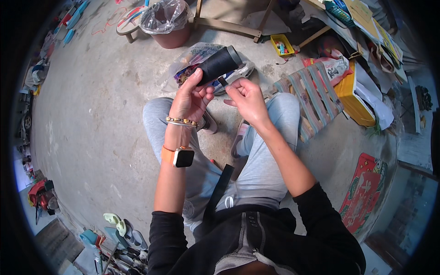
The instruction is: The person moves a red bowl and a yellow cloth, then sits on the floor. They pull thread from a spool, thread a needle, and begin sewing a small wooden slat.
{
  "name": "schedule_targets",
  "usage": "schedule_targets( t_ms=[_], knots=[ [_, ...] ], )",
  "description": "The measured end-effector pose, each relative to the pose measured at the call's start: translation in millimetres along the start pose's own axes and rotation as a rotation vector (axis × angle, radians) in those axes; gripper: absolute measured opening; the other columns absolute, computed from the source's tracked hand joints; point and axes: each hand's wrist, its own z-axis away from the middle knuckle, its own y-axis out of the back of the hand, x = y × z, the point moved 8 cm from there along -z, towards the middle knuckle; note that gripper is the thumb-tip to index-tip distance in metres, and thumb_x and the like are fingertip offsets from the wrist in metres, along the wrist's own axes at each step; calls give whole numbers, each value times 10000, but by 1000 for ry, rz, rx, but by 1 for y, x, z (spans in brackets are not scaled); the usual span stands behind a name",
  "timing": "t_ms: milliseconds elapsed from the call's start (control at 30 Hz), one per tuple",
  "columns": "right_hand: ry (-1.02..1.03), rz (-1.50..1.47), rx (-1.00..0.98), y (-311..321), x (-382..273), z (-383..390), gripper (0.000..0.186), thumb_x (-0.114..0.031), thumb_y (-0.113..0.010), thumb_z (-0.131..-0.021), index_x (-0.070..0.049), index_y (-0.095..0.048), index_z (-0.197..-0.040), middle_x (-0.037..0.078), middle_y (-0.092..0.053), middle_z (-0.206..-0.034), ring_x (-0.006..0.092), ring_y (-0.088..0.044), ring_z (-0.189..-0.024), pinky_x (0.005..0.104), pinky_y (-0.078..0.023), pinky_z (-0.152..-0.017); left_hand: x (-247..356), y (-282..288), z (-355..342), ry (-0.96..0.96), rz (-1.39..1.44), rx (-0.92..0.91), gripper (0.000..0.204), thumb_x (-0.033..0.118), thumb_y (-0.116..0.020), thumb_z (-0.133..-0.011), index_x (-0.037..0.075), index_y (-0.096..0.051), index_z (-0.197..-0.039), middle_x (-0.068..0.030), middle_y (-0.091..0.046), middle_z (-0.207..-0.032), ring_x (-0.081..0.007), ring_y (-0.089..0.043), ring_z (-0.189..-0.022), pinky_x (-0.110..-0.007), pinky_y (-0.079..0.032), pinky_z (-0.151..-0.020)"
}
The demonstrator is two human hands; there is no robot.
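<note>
A thick spool of black thread [219, 66] with a grey end rim lies slantwise in my left hand [190, 96], thumb along its near end and fingers curled beneath. Just below the spool, my right hand [245, 94] pinches a small black piece [222, 81] between thumb and fingers; its exact kind is too small to make out. Across my lap, over the grey trousers [256, 176], rests a black strip [219, 192]. Under my hands a clear plastic bag [195, 52] with colourful contents sits on the floor, partly covered by the spool.
A lined bin [172, 39] and a low stool [128, 25] stand ahead. To the right are a woven-strap seat [311, 98], a yellow box [357, 98] and a red mat [364, 192]. A small yellow tray [282, 45] lies beyond. Slippers [114, 222] are at lower left.
</note>
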Motion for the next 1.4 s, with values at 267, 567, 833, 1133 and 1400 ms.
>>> schedule_targets(
  t_ms=[267, 567, 833, 1133, 1400],
  knots=[
    [109, 303, 140, 26, 1, -6, 103, -89, -521, -830, 13, -535, -818, -5, -506, -693, 49, -504, -638, 253, -514, -609, 0, -19, 4, 26, -9, -126, 557, 285, -537, -840, -95, -339, -1196, -304, -482, -1096, -361, -496, -1045, -298, -500, -823],
    [-78, -136, 156, 20, -31, 15, 110, -116, -570, -776, -7, -565, -760, -6, -466, -594, 50, -428, -471, 213, -438, -397, -3, -24, 2, 137, 167, -187, 556, 312, -570, -817, -99, -392, -1146, -325, -479, -1077, -404, -483, -1042, -369, -468, -873],
    [-101, -144, 88, -7, -27, -3, 100, -91, -565, -752, 2, -585, -783, 3, -490, -584, 45, -436, -470, 201, -388, -351, -8, -25, -5, 134, 128, -124, 536, 327, -566, -819, -89, -426, -1127, -287, -489, -1103, -376, -510, -1011, -414, -463, -860],
    [-97, -129, 75, -11, -27, -3, 98, -82, -559, -733, 9, -583, -705, 15, -498, -565, 61, -442, -444, 214, -395, -330, -8, -19, -11, 136, 147, -159, 375, 313, -595, -804, -35, -536, -930, -174, -605, -835, -254, -594, -791, -378, -502, -790],
    [-218, -214, 17, -5, -22, 18, 103, -109, -580, -739, -12, -582, -705, -5, -470, -537, 58, -408, -413, 213, -373, -336, -9, -25, -8, 156, 113, -163, 423, 272, -603, -800, -71, -493, -1023, -238, -583, -939, -301, -575, -927, -364, -498, -807]
  ],
)
